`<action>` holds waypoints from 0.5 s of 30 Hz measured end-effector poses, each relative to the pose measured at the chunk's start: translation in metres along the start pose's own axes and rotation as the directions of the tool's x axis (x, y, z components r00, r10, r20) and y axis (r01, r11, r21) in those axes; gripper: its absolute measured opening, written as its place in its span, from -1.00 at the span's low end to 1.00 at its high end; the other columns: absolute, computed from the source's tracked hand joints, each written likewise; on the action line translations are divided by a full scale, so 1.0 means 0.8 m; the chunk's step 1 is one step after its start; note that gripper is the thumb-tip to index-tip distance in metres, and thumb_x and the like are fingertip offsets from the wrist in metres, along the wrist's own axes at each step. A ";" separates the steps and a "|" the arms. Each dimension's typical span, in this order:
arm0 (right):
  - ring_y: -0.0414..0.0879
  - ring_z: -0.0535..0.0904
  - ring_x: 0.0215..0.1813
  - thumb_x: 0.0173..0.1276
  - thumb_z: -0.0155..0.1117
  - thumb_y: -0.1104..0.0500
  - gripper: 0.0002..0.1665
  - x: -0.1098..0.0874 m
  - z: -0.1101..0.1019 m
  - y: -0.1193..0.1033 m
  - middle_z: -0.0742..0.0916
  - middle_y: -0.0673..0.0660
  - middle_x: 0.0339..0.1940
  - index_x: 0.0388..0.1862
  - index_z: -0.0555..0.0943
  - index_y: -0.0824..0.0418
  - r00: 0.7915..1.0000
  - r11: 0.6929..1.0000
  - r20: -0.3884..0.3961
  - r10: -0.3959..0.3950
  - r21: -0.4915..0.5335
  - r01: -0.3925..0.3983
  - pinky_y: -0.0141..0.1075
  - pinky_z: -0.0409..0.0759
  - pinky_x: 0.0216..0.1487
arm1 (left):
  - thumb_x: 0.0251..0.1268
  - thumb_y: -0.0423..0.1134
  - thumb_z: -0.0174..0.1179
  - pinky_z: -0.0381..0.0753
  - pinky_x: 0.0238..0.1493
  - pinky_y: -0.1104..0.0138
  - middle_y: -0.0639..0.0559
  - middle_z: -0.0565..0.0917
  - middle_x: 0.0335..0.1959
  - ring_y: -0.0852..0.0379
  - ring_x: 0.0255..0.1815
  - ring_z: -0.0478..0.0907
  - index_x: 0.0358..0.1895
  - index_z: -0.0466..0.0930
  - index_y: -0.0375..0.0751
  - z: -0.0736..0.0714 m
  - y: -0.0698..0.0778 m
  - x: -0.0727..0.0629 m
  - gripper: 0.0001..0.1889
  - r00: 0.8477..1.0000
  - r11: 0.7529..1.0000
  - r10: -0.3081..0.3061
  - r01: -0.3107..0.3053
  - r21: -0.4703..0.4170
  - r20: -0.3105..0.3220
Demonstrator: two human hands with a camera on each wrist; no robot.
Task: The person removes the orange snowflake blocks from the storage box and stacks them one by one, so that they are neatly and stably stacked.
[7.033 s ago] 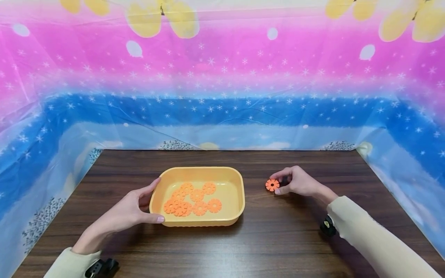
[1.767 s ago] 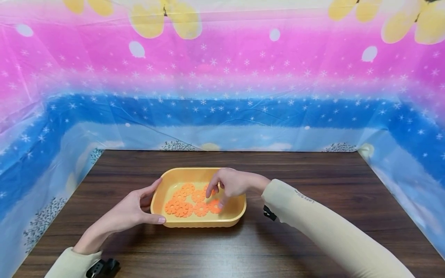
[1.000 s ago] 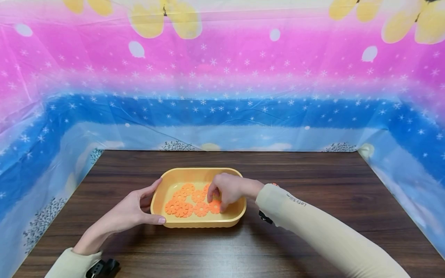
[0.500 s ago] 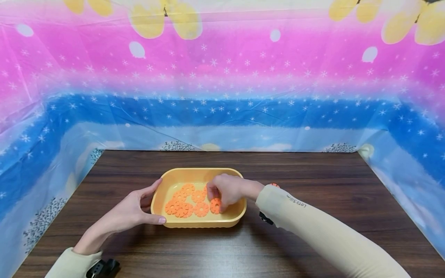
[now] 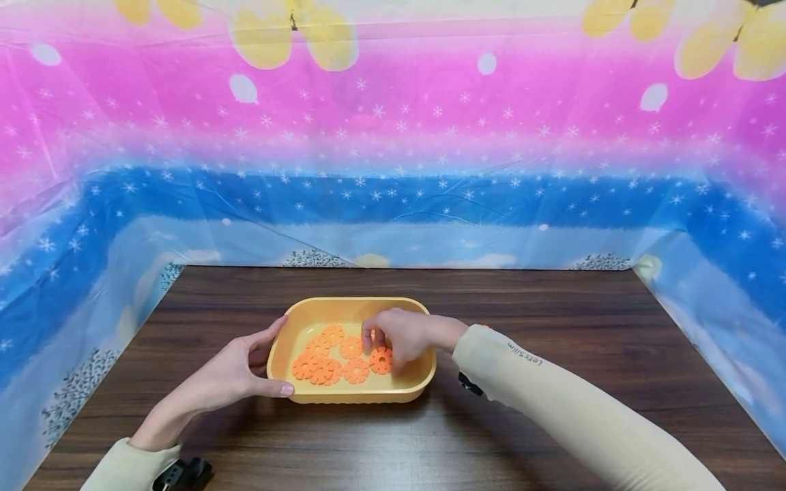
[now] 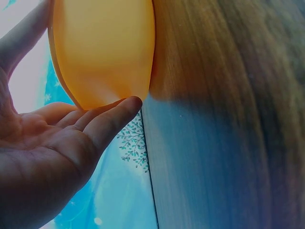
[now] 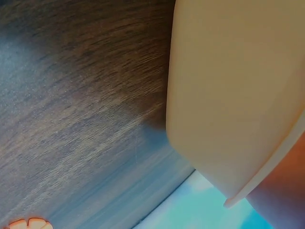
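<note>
In the head view, a yellow plastic basin (image 5: 350, 397) sits on the table with several orange notched, flower-shaped interlocking discs (image 5: 356, 370) lying flat inside. My left hand (image 5: 224, 372) grips the basin's left end, thumb on the near rim and fingers at the far side. The left wrist view has that hand (image 6: 62, 148) against the basin's end wall (image 6: 105, 52). Reaching over the right rim, my right hand (image 5: 408, 335) pinches one orange disc (image 5: 381, 361) between thumb and finger, inside the basin. Its fingers are hidden behind the basin wall (image 7: 233, 86) in the right wrist view.
One more orange disc (image 7: 31, 224) lies on the dark wood table (image 5: 344, 450) right of the basin. In the head view the right sleeve (image 5: 552, 395) covers most of it. A patterned cloth (image 5: 393, 198) surrounds the table's back and sides.
Seven seconds ago my right hand held a disc over the table at right; that disc now lies there. The hand moved left into the basin and took hold of another disc. The left hand kept its grip.
</note>
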State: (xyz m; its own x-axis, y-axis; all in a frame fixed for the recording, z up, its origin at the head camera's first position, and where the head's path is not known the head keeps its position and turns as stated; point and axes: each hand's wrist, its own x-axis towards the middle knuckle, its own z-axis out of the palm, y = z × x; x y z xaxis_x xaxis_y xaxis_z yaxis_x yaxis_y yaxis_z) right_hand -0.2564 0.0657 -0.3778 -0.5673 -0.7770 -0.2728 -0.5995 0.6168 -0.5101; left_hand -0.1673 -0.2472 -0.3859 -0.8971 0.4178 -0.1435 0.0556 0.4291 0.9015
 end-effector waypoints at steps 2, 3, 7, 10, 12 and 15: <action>-0.04 0.54 -0.08 -0.02 0.55 0.59 -0.38 -0.001 0.000 -0.001 0.67 0.04 -0.14 -0.08 0.64 0.05 1.000 1.000 0.008 0.003 -0.003 -0.003 -0.36 0.55 -0.16 | 0.15 -0.21 0.58 0.74 0.11 0.22 -0.51 0.05 0.62 -0.39 0.47 0.37 0.71 -0.17 -0.23 0.000 0.000 0.000 0.23 1.000 1.000 0.000 0.000 -0.002 0.002; -0.04 0.54 -0.06 -0.01 0.50 0.62 -0.37 -0.002 0.000 -0.001 0.66 0.02 -0.13 -0.08 0.64 0.04 1.000 1.000 0.010 0.008 -0.005 -0.008 -0.37 0.56 -0.16 | 0.15 -0.21 0.58 0.74 0.11 0.22 -0.51 0.05 0.62 -0.39 0.47 0.37 0.71 -0.17 -0.23 0.000 0.000 0.000 0.22 1.000 1.000 0.000 0.000 -0.002 0.002; -0.04 0.57 -0.05 0.03 0.45 0.63 -0.41 -0.002 0.000 0.000 0.69 0.00 -0.13 -0.11 0.70 0.03 1.000 1.000 0.008 -0.006 -0.017 0.006 -0.38 0.56 -0.15 | 0.15 -0.21 0.59 0.74 0.10 0.22 -0.52 0.05 0.62 -0.39 0.46 0.37 0.71 -0.17 -0.25 0.000 0.000 0.000 0.22 1.000 1.000 0.001 -0.001 0.007 -0.003; -0.03 0.59 -0.08 0.05 0.50 0.60 -0.48 -0.002 0.000 0.001 0.73 0.00 -0.19 -0.15 0.76 0.06 0.999 0.999 -0.005 -0.042 -0.023 0.041 -0.39 0.57 -0.12 | 0.15 -0.20 0.59 0.74 0.10 0.22 -0.52 0.06 0.62 -0.40 0.47 0.37 0.71 -0.17 -0.25 0.000 0.000 0.000 0.23 1.000 1.000 -0.001 0.001 0.014 -0.005; -0.02 0.60 -0.10 0.04 0.53 0.58 -0.51 -0.002 0.000 0.002 0.74 0.01 -0.23 -0.16 0.77 0.09 0.999 0.998 -0.010 -0.051 -0.024 0.051 -0.39 0.57 -0.12 | 0.15 -0.20 0.59 0.74 0.11 0.21 -0.53 0.07 0.61 -0.40 0.47 0.36 0.71 -0.17 -0.25 0.001 0.000 0.000 0.23 1.000 1.000 -0.002 0.002 0.015 -0.006; -0.03 0.60 -0.11 0.03 0.58 0.55 -0.53 -0.001 0.001 0.002 0.72 -0.01 -0.25 -0.15 0.77 0.10 0.999 0.999 -0.004 -0.039 -0.023 0.039 -0.40 0.57 -0.12 | 0.14 -0.20 0.59 0.74 0.11 0.21 -0.53 0.07 0.61 -0.40 0.47 0.35 0.71 -0.17 -0.25 0.001 0.000 0.000 0.23 1.000 1.000 -0.003 0.003 0.017 -0.008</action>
State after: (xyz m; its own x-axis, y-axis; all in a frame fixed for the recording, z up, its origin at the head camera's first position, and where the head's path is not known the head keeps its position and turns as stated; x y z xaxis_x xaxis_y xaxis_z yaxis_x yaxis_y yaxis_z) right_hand -0.2563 0.0674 -0.3787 -0.5461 -0.7997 -0.2494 -0.6339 0.5891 -0.5012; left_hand -0.1671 -0.2465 -0.3859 -0.9008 0.4102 -0.1425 0.0607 0.4439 0.8940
